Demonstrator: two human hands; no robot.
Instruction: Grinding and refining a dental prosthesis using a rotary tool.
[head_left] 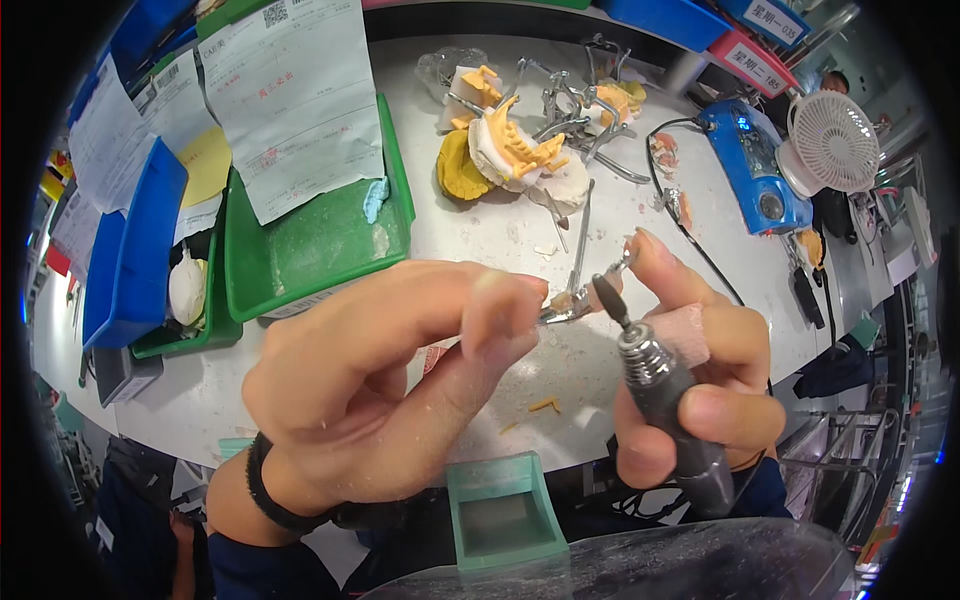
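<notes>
My left hand (385,375) pinches a small shiny metal denture framework (567,303) between thumb and fingertips, above the middle of the bench. In my right hand (740,365) is a dark rotary handpiece (685,435), gripped with the lower fingers. Its tapered grinding bit (609,299) points up, close beside the framework; whether they touch I cannot tell. The raised right index fingertip rests at the framework's far end. A light bandage (683,335) wraps one right finger. Farther off stands a dental cast (520,150) in orange and white, next to a yellow lump (460,168).
Metal articulators (570,105) stand behind the cast. At the left sit a green tray (235,265) with paper slips (290,110) and a blue bin (130,255). A blue control box (745,160), its cord and a white fan (830,140) are right. A teal drawer (548,525) juts out in front.
</notes>
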